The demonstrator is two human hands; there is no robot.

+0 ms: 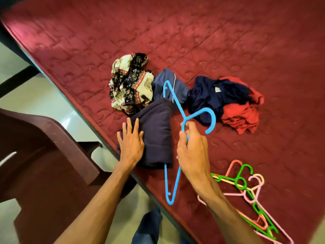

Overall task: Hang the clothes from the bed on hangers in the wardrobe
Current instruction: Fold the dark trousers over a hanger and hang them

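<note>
Maroon quilted bed (228, 41), clothes dumped mid-mattress. A folded navy garment (156, 131) lies nearest the edge, with the left hand (131, 147) flat on it, fingers straight. The right hand (191, 148) has its grip pinched round a blue hanger (213, 120) just beside it. Behind them are a patterned cloth (130, 85) and a navy-and-red heap (228, 101). Spare hangers (255, 207) lie off right, and a brown chair (44, 147) stands bedside.

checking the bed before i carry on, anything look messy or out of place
Nothing looks damaged. The patterned cloth, navy top and red garment lie crumpled on the mattress, and the spare hangers sit tangled by its edge.
</note>
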